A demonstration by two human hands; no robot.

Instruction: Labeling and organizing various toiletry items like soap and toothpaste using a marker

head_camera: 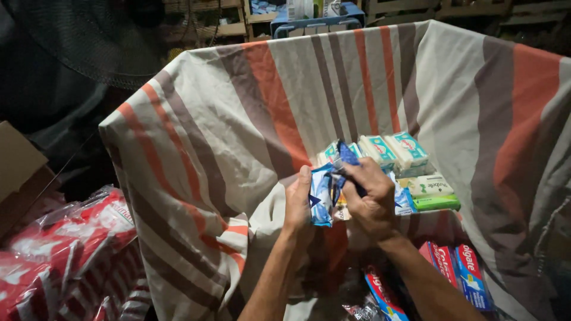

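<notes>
My left hand (297,202) and my right hand (372,199) are together over the middle of a cloth-lined bin, both gripping a small blue and white sachet packet (323,199). The left thumb presses the packet's left edge. The right fingers pinch its dark blue top near the bin's stacked goods. Just behind my hands lie several white and teal wrapped soap bars (392,151) and a green and white box (431,193).
A striped orange, brown and cream cloth (226,137) lines the bin walls. Red and blue toothpaste boxes (458,273) lie at the lower right. Red and white plastic-wrapped packs (65,249) pile at the lower left beside a cardboard box (18,166).
</notes>
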